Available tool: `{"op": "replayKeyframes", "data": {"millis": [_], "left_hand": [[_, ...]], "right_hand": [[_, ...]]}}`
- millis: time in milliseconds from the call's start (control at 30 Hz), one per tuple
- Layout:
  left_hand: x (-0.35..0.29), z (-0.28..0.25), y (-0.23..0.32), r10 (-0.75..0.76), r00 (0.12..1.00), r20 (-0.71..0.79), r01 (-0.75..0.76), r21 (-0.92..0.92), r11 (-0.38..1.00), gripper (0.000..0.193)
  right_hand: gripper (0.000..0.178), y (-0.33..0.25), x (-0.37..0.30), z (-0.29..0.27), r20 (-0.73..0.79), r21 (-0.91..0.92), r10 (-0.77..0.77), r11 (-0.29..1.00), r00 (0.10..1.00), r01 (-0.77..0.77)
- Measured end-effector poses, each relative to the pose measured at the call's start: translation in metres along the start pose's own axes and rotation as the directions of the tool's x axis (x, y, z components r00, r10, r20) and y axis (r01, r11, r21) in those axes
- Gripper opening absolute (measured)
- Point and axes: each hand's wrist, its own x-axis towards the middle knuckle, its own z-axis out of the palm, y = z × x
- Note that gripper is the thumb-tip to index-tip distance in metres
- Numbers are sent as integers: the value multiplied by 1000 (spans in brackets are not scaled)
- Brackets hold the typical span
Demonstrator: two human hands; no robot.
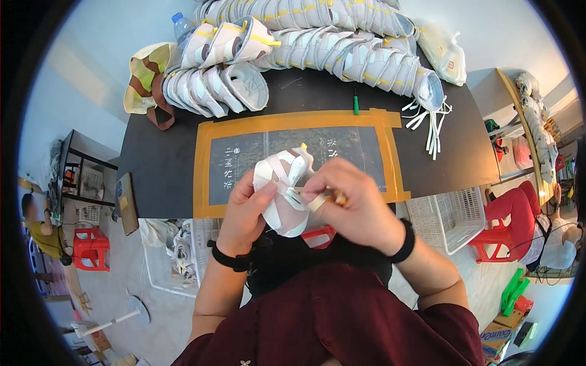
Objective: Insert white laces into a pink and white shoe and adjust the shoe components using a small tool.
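A white and pale pink shoe upper (282, 210) is held over the table's front edge, its lacing side facing up. My left hand (247, 210) grips it along the left side, thumb on top near the white laces (292, 194). My right hand (351, 198) is closed beside the lacing, thumb and forefinger pinched together close to the laces. A beige band circles one of its fingertips. A small yellow-orange bit shows among its curled fingers; I cannot make out what it is. Beneath the upper lies a dark sheet (235, 158) bordered with tan tape (204, 168).
Long nested rows of shoe uppers (342, 55) line the back of the black table (455, 140). A green-handled tool (356, 105), white laces (432, 131), a bag (143, 82) and a bottle (181, 27) are there too. White crates (448, 219) stand below; a seated person (519, 213) is at right.
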Motion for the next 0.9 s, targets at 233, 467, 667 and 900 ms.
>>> {"op": "replayKeyframes", "data": {"millis": [233,467,667,900], "left_hand": [[-4,26,-7,178,984,-26,-168,229,959,35],[-4,29,-9,364,921,136,-373,576,728,30],[-3,34,-10,345,932,113,-343,584,735,27],[5,30,-18,252,967,27,-229,521,823,27]], "right_hand": [[16,10,-14,27,-224,-42,89,994,970,-101],[18,22,-15,34,-241,188,269,956,932,-227],[18,25,-17,41,-163,388,445,850,881,-357],[15,25,-17,40,-90,493,504,772,859,-402]]}}
